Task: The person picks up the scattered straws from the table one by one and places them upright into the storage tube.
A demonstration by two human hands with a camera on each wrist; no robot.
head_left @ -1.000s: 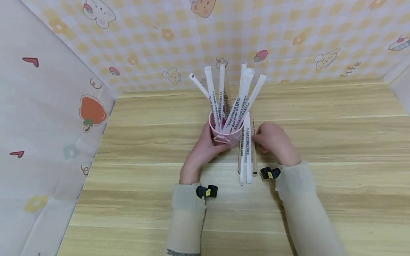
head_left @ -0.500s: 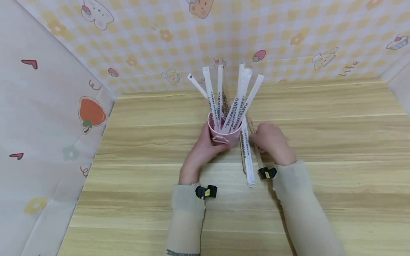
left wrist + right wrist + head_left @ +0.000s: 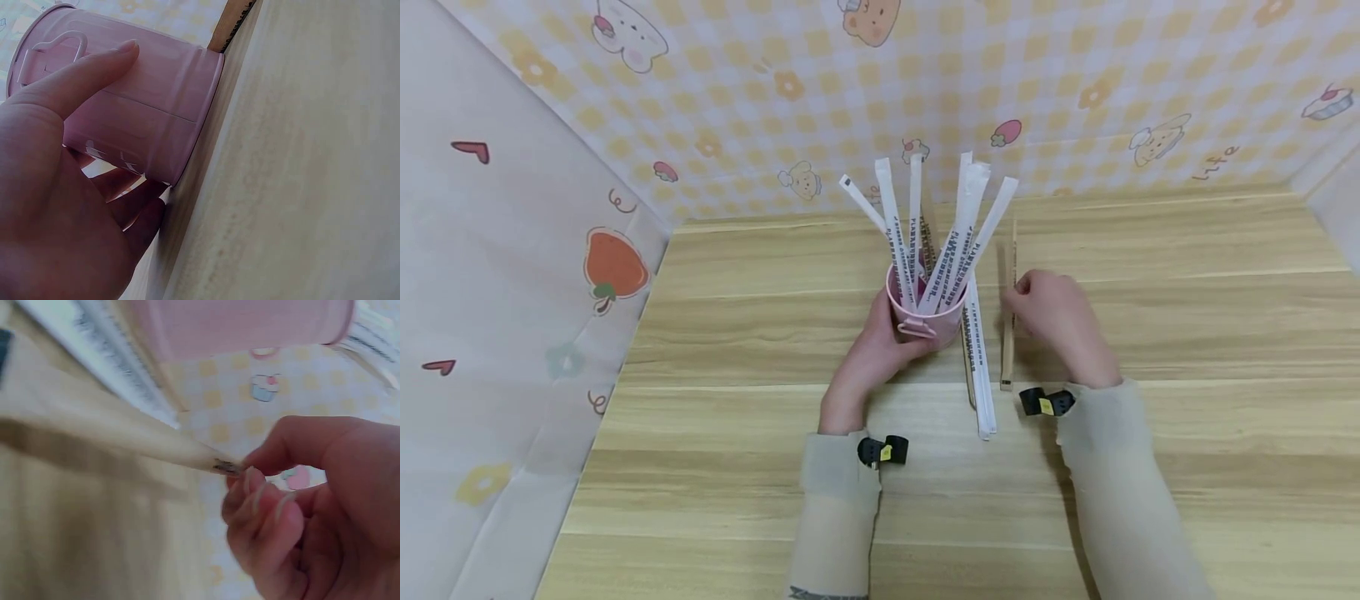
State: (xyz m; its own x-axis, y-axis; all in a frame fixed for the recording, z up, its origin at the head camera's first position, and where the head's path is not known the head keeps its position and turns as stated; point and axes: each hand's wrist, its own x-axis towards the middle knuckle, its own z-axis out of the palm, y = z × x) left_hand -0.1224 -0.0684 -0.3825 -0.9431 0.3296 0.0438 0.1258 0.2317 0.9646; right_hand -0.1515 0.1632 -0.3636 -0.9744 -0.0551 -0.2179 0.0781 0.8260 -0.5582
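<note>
My left hand (image 3: 876,350) grips a small pink bucket (image 3: 950,327) standing on the table. In the left wrist view its thumb lies along the bucket wall (image 3: 150,94) near a wire handle, the fingers round the other side. Several white paper-wrapped straws (image 3: 955,258) and a brown one fan out of the bucket. To the right, my right hand (image 3: 1056,317) pinches a brown paper-wrapped straw (image 3: 1008,354) between thumb and fingertips. The right wrist view shows this straw (image 3: 137,434) running from the fingertips toward the upper left, with its shadow on the table below.
White wrapped straws (image 3: 981,367) and a brown one (image 3: 968,379) lie on the wooden table (image 3: 737,467) close against the bucket's right side. Behind stands a yellow-checked backdrop (image 3: 730,108); a pale printed sheet (image 3: 505,275) borders the left.
My right hand has drawn the brown straw away to the right, off the group beside the bucket. The white straws there have shifted closer together. My left hand stays on the bucket.
</note>
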